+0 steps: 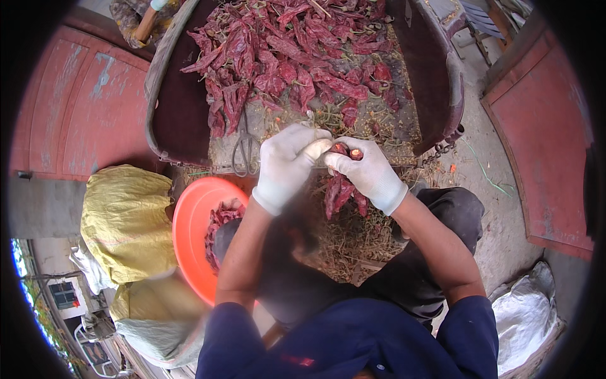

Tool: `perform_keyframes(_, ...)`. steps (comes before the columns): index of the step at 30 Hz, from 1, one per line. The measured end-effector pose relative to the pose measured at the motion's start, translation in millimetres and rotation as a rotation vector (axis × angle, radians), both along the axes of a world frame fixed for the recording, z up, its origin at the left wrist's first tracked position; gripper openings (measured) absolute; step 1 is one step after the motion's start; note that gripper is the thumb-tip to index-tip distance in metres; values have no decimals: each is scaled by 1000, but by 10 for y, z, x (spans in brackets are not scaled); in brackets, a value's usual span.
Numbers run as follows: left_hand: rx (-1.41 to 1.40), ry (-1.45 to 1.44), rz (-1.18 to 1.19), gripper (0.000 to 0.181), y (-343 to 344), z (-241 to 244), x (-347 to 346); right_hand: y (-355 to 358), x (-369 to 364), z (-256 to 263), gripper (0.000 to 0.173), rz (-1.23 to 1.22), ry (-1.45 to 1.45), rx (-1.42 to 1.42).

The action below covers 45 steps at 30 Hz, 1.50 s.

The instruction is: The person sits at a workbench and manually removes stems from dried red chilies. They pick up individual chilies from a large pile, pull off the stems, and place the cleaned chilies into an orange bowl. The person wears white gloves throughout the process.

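Observation:
My right hand (371, 175), in a white work glove, is shut on several dried red chili peppers (340, 194). Their wrinkled bodies hang below the palm, and cut-looking orange ends show between thumb and fingers. Beside it, my gloved left hand (289, 161) has its thumb and fingertips drawn together against the right hand's fingertips. Whether a stem is pinched there is hidden. Just beyond both hands, a heap of dried red chilies (293, 52) covers much of a worn board (393, 135) strewn with seeds and stem bits. Scissors (245, 151) lie at the board's near left edge.
An orange plastic basin (191, 237) holding chilies stands by my left knee. Yellow woven sacks (128, 222) are left of it. Dark curved side walls (438, 71) flank the board. Stem litter (360, 241) covers the ground between my legs. A white sack (525, 317) lies at right.

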<state>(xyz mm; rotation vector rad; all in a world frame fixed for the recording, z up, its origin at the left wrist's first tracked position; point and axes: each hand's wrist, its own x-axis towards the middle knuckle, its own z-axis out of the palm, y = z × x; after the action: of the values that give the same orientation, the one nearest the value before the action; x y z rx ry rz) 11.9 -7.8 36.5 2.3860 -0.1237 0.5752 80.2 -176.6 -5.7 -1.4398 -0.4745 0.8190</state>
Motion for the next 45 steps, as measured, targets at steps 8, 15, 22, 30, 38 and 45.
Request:
perform_keyframes(8,-709,520,34,32,23,-62,-109,-109,84,127,23,243,-472,-157)
perform_keyframes(15,-1123,403,15,39,30,-243,-32,-21,22,136,17,22,-433,-84)
perform_keyframes(22,-929,276,-68,42,-121,-14,58,-109,93,104,15,52,526,395)
perform_keyframes(30,-1059,275,-84,34,-208,77,61,-125,102,17,16,105,558,317)
perform_keyframes(38,-724,431,-89,24,-81,90,-15,-141,109,80,12,232,-183,28)
perform_keyframes(45,-794,607,-16,28,-224,18,44,-48,-183,203,20,630,-865,-498)
